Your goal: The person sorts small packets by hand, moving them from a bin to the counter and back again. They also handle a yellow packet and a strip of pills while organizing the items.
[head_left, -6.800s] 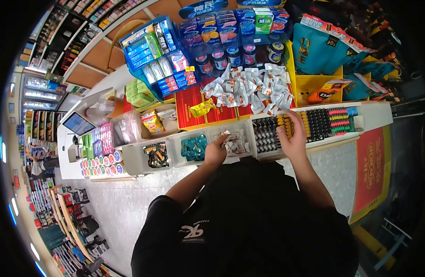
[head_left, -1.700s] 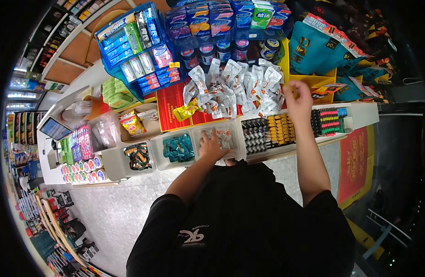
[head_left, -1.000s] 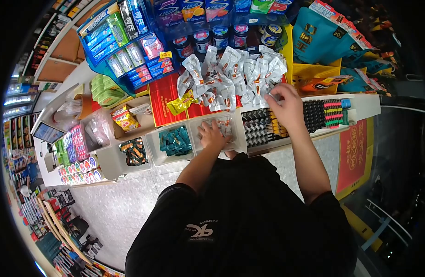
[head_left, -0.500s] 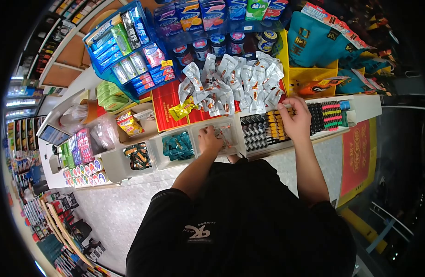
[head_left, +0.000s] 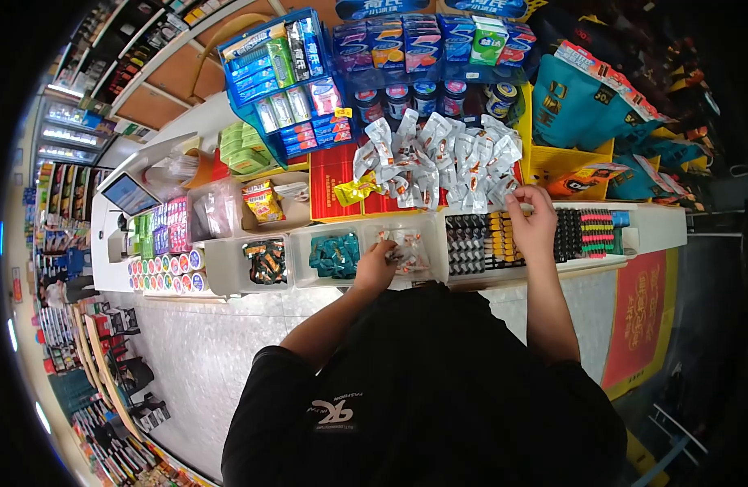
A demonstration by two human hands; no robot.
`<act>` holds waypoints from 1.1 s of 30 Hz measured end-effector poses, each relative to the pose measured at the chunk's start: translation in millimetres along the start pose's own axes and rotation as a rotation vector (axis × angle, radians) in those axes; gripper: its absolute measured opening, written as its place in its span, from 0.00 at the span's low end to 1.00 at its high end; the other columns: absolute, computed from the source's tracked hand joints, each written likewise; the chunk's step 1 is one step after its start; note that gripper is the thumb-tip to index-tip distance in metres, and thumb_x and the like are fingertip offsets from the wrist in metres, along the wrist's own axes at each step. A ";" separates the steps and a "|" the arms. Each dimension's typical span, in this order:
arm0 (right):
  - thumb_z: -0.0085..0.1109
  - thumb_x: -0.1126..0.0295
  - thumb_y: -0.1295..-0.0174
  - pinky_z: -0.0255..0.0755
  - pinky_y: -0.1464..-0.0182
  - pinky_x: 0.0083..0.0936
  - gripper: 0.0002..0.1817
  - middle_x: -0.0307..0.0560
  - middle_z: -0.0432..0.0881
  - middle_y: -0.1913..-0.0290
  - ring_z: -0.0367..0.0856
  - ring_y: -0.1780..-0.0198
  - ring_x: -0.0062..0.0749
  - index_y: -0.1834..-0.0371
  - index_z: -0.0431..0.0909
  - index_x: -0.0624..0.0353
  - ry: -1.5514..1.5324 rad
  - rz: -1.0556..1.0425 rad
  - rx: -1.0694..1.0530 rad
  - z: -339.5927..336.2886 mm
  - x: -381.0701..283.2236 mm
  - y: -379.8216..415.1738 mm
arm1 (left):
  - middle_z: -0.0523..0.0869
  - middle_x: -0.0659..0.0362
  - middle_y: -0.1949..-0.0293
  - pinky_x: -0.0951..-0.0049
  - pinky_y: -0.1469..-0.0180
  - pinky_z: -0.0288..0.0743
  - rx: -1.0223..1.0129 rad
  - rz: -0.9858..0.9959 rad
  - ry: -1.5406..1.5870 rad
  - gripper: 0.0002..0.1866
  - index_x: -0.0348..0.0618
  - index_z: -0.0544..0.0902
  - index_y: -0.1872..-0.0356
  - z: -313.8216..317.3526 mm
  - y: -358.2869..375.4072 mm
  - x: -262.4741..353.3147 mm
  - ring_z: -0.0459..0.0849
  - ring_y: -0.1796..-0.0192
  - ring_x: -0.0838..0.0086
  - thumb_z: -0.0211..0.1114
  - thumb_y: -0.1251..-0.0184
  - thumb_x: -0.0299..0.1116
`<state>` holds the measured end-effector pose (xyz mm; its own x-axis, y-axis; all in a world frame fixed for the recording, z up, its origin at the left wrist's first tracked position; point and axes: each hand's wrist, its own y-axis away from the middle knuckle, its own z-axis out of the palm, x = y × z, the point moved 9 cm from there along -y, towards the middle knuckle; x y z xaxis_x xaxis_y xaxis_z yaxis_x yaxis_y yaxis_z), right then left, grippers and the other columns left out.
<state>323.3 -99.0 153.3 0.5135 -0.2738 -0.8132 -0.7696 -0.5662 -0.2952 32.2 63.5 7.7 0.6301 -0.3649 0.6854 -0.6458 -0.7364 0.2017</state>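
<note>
My left hand [head_left: 376, 268] is at the left side of a clear bin of small clear-wrapped pieces [head_left: 410, 250], its fingers bent down at the contents; what they hold, if anything, is hidden. At the right edge of a heap of silver packets [head_left: 447, 158], my right hand [head_left: 534, 217] has thumb and fingertips curled close together, touching or beside a silver packet [head_left: 501, 191]. The heap lies on a red box [head_left: 329, 180], with a yellow packet [head_left: 355, 190] at its left. Left of my left hand is a bin of teal packets [head_left: 335, 255].
Rows of black, yellow and pink-banded items [head_left: 597, 231] stand below my right hand. Gum racks [head_left: 280, 77] and round jars [head_left: 425, 99] rise behind the heap. Teal bags [head_left: 585, 101] are at the right. Farther left are dark packets [head_left: 266, 261] and a screen [head_left: 130, 195].
The view has shifted, so the counter appears farther right. My left hand stays at the clear bin, now nearer its left side. My right hand's fingers are now close to a silver packet.
</note>
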 end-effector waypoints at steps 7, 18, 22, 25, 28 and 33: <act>0.69 0.70 0.43 0.74 0.51 0.30 0.11 0.51 0.81 0.61 0.82 0.57 0.42 0.63 0.79 0.64 -0.003 -0.078 0.022 -9.1 -8.4 6.3 | 0.85 0.52 0.56 0.63 0.56 0.82 0.161 0.514 0.144 0.21 0.43 0.81 0.54 -115.8 30.4 136.2 0.86 0.54 0.55 0.67 0.53 0.14; 0.63 0.73 0.41 0.74 0.53 0.36 0.06 0.52 0.82 0.60 0.80 0.56 0.50 0.63 0.80 0.60 -0.020 -0.190 0.004 24.2 -48.8 46.1 | 0.83 0.60 0.51 0.62 0.50 0.78 0.423 0.649 -0.330 0.20 0.50 0.82 0.55 -105.4 -111.5 168.7 0.81 0.48 0.57 0.72 0.54 0.28; 0.63 0.74 0.42 0.73 0.54 0.38 0.05 0.51 0.82 0.62 0.80 0.58 0.49 0.63 0.81 0.59 0.017 -0.226 -0.108 25.5 -36.6 81.6 | 0.82 0.56 0.45 0.61 0.42 0.76 0.353 0.689 -0.294 0.28 0.49 0.81 0.48 -95.2 -109.0 164.8 0.78 0.43 0.56 0.68 0.58 0.22; 0.64 0.75 0.45 0.73 0.53 0.38 0.08 0.50 0.83 0.61 0.81 0.59 0.48 0.62 0.82 0.58 0.090 -0.204 -0.210 24.9 -20.0 107.5 | 0.79 0.56 0.40 0.61 0.41 0.76 0.313 0.675 -0.336 0.30 0.51 0.81 0.46 -89.1 -110.3 158.2 0.77 0.41 0.56 0.67 0.58 0.21; 0.65 0.76 0.47 0.74 0.55 0.37 0.08 0.49 0.83 0.63 0.82 0.59 0.45 0.63 0.83 0.56 0.174 -0.394 -0.231 18.7 -34.6 125.2 | 0.76 0.57 0.35 0.59 0.40 0.75 0.233 0.644 -0.438 0.34 0.55 0.79 0.42 -82.4 -113.5 151.8 0.74 0.38 0.56 0.66 0.58 0.21; 0.64 0.73 0.48 0.78 0.55 0.40 0.16 0.50 0.81 0.50 0.84 0.57 0.46 0.54 0.81 0.51 0.298 -0.312 -0.524 49.5 -18.5 136.0 | 0.73 0.52 0.33 0.56 0.35 0.70 0.206 0.642 -0.450 0.39 0.57 0.76 0.37 -89.0 -107.4 161.9 0.72 0.36 0.51 0.66 0.59 0.22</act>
<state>190.4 -132.5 103.4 0.8219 -0.1968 -0.5346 -0.3219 -0.9347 -0.1507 165.2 134.2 159.3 0.3051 -0.9140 0.2674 -0.8757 -0.3797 -0.2985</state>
